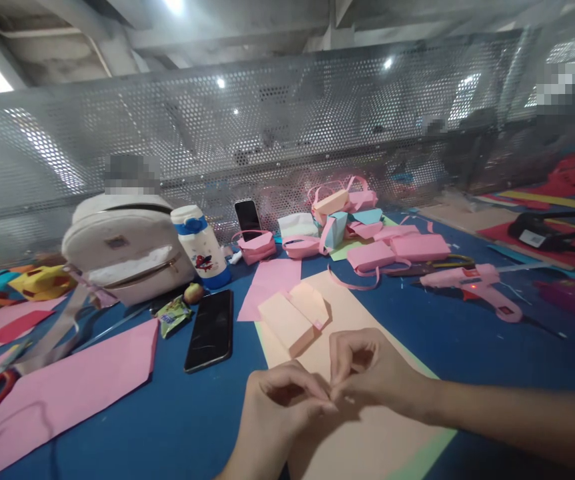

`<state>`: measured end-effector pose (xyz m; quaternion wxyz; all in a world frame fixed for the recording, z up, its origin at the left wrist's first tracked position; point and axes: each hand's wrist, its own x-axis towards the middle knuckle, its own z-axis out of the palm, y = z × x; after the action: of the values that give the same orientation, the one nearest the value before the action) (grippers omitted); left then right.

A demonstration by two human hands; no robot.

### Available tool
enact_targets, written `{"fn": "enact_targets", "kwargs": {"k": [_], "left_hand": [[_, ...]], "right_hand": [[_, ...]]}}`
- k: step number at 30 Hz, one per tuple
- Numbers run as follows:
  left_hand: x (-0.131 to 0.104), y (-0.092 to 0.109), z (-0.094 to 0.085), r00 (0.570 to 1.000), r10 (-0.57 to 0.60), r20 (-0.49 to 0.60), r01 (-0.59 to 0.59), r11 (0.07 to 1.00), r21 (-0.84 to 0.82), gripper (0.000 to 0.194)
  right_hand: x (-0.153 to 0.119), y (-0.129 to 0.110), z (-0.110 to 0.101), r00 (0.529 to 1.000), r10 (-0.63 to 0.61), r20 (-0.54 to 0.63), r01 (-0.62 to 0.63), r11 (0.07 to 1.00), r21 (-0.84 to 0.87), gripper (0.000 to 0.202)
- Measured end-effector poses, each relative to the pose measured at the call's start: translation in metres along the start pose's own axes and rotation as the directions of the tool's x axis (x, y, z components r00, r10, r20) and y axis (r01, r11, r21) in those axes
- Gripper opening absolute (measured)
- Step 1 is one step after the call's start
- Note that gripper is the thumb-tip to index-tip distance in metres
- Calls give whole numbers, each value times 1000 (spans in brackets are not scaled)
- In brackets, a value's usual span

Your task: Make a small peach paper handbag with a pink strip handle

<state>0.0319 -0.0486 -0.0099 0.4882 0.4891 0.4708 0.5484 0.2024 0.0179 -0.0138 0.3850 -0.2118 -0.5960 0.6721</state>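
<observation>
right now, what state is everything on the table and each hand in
left hand: fingertips pinched
right hand: fingertips pinched
pink glue gun: on its side, red light lit
spider-man bottle: upright, lid on
front smartphone: flat, screen dark
rear smartphone: propped up, screen dark
backpack: upright

Looks from head height, facing forward and down across the blue table point(187, 420); sits near the left hand point(285, 410) and right hand point(375, 373), low in view, and reaches over to the perforated metal panel point(277, 133) and ceiling point(287, 23).
</observation>
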Motion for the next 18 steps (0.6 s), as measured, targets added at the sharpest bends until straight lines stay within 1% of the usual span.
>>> {"fn": "enact_targets", "kwargs": {"k": [3,7,10,12,15,17,18], "left_hand": [[0,2,-1,1000,-10,-9,10,1000,-4,8],[-1,6,-3,1000,-18,26,18,1000,14,9],[-3,7,-4,998,-58,23,58,998,13,8],[-4,7,-5,998,-56,24,55,998,35,8],[-2,9,-9,998,21,59,-27,993,114,10],[2,14,-15,987,130,95,-148,967,205,10],[6,18,-19,972,204,114,-227,940,253,10]], "right_hand": [[1,1,-1,1000,-30,-3,30,999,-25,34],[2,4,0,994,-107,12,108,992,-71,35],[1,3,0,978,-209,19,209,966,-150,34],[0,1,-1,956,-292,36,293,932,-214,31],[2,-5,-7,914,-391,106,404,869,-285,25],[5,-9,-14,889,-430,159,458,821,-341,19],[7,-10,-18,884,-436,169,467,806,-365,16]]}}
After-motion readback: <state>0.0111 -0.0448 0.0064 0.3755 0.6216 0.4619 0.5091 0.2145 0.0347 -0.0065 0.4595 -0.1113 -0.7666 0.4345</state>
